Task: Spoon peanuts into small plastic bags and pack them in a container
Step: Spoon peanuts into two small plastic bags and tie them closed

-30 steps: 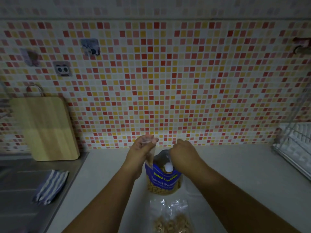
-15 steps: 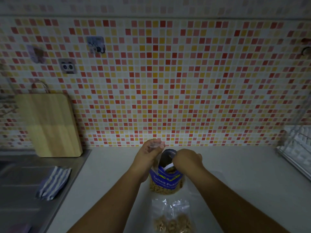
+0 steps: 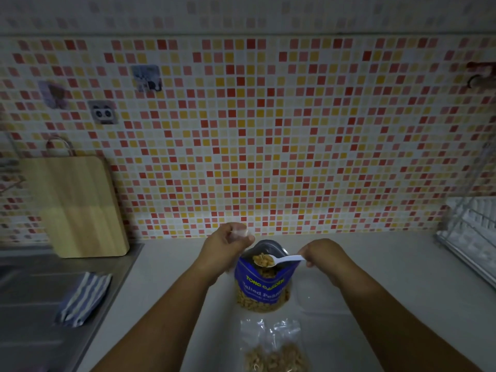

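Mosaic tile wall (image 3: 268, 135), pale counter (image 3: 375, 264), peanut pouch (image 3: 261, 285) upright

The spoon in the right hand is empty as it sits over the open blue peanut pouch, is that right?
Not quite. The head view shows the white spoon in the right hand heaped with peanuts, not empty. The rest holds: it sits over the mouth of the open blue peanut pouch.
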### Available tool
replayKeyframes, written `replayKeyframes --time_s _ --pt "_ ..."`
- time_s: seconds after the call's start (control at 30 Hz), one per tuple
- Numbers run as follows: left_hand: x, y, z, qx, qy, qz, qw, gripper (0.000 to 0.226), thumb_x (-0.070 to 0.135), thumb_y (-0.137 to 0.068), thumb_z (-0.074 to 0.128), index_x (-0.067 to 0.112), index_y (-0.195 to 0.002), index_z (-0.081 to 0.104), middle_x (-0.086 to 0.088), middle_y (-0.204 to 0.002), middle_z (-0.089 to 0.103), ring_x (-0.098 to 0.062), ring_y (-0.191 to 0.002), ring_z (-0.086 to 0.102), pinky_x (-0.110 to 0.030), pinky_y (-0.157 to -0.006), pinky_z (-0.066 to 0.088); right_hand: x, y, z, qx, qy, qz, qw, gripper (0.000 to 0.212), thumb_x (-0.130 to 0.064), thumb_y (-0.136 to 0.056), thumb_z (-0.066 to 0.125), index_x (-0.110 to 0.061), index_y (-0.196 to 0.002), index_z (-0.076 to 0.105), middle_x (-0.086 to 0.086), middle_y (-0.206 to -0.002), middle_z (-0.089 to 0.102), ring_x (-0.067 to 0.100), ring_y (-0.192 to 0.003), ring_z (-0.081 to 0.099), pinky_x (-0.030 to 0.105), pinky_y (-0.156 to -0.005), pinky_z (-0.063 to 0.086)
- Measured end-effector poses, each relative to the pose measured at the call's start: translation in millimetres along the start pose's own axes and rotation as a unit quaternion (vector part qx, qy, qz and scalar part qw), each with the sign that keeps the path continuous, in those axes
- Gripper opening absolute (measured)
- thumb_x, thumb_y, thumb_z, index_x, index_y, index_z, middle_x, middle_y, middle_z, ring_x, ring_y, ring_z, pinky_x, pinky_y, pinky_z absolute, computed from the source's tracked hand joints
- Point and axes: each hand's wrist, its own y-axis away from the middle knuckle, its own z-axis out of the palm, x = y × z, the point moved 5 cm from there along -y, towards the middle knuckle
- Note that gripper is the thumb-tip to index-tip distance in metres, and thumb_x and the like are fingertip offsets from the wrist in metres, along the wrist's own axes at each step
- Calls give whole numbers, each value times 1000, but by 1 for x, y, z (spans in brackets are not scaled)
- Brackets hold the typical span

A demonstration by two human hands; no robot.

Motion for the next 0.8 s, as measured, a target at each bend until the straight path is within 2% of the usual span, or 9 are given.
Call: replayKeyframes --time_s 0.1,0.2,0.27,0.33,0.47,0.57,0.67,0.7,0.8 --pt "1 0 3 -10 -90 29 995 33 32 -80 71 30 -110 57 1 -110 60 -12 -94 60 -18 -63 49 9 2 -4 9 24 2 1000 42 -11 -96 43 -12 -138 43 13 -136 49 21 -104 48 31 -100 40" --pt "4 0 7 -16 -171 44 984 35 30 -79 72 31 -110 55 3 -108 59 -10 -91 57 -18 -63 49 18 6 -14 35 4 4 999 46 -9 -95 43 -15 -141 40 10 -126 49 19 -99 43 30 -98 40" --pt "5 -1 12 -22 -226 44 973 39 32 -79 71 30 -114 54 5 -108 58 -11 -91 58 -24 -68 53 24 5 -19 47 -3 8 999 49 -8 -95 43 -17 -142 38 8 -116 47 19 -98 42 29 -96 40" --pt "6 -2 17 -19 -292 48 955 42 36 -78 69 32 -117 53 5 -109 61 -15 -94 60 -34 -80 56 30 3 -23 53 -17 20 998 49 -8 -94 44 -17 -142 39 6 -107 44 19 -97 42 28 -89 39" --pt "14 -3 26 -12 -413 86 907 41 36 -81 64 30 -119 51 2 -113 64 -20 -101 60 -40 -92 48 35 0 -29 53 -18 35 998 47 -10 -92 45 -19 -138 46 3 -91 46 18 -90 45 28 -82 38" --pt "16 -4 34 -17 -456 104 884 40 36 -82 62 29 -119 49 1 -113 64 -21 -104 59 -37 -93 42 32 7 -29 48 13 22 998 47 -8 -93 43 -18 -138 42 4 -94 45 17 -88 43 27 -83 38" --pt "15 -5 40 -26 -479 112 871 42 36 -82 63 27 -120 48 1 -112 64 -22 -104 59 -38 -92 42 24 9 -32 61 31 1 998 47 -7 -94 42 -17 -141 39 9 -118 49 19 -95 42 30 -90 41" --pt "15 -5 42 -30 -483 115 868 41 35 -82 63 27 -120 48 0 -111 64 -22 -103 59 -38 -92 42 21 9 -32 69 15 -2 997 47 -8 -94 43 -17 -140 41 9 -120 51 18 -94 43 30 -89 42" --pt "14 -4 49 -41 -485 131 864 38 34 -81 64 27 -116 50 1 -108 64 -22 -101 57 -38 -89 40 15 6 -30 129 -98 -25 987 37 -13 -91 46 -12 -126 57 4 -95 59 18 -85 53 30 -80 44"
